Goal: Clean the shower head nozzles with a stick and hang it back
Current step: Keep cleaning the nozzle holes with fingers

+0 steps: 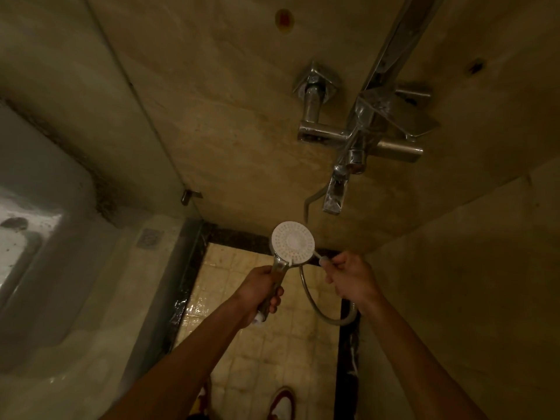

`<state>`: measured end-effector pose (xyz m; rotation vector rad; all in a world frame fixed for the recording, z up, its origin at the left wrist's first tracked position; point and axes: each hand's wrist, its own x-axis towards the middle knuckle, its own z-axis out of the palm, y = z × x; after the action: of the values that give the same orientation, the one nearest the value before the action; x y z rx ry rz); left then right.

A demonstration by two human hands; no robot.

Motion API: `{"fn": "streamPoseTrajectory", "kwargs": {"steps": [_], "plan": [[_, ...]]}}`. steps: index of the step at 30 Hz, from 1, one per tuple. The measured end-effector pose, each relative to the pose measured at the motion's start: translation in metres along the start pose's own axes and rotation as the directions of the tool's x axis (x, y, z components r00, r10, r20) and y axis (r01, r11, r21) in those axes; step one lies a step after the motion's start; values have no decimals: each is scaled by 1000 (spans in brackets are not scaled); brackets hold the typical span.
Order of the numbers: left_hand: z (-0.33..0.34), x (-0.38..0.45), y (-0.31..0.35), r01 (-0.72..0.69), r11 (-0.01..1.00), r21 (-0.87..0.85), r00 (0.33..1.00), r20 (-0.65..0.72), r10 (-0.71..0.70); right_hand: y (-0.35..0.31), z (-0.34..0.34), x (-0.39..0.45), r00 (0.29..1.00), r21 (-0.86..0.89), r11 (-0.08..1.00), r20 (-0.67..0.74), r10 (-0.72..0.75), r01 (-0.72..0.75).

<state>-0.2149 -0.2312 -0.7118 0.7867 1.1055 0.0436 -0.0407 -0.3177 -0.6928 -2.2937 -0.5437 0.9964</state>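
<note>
Now the shower head (pixel 292 242) is held up by the left hand (pixel 260 291), and the thin stick (pixel 318 256), seemingly pinched in the right hand (pixel 351 278) at the head's right rim, could be snapped or slipped if pushed hard.

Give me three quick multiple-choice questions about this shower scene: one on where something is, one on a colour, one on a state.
1. Where is the stick's tip?
A. at the shower head's lower right rim
B. on the floor
C. inside the tap

2. What colour is the shower head's face?
A. black
B. white
C. red

3. The shower head is:
A. hanging on the wall
B. lying on the floor
C. held by its handle

Answers: A, the stick in the right hand meets the rim; B, the shower head is white; C, the left hand grips it.
</note>
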Motion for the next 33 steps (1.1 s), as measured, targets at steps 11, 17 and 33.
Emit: {"fn": "streamPoseTrajectory", "kwargs": {"steps": [11,17,33], "plan": [[5,3,-4,-46,999,-7,999,23,46,-19,9,0,994,49,995,72,-87,84],[1,2,-4,-32,999,-27,999,30,33,-10,0,9,997,21,997,26,-74,73],[-1,11,-5,55,998,-33,998,35,-54,-11,25,26,997,-79,994,-6,-82,81]]}}
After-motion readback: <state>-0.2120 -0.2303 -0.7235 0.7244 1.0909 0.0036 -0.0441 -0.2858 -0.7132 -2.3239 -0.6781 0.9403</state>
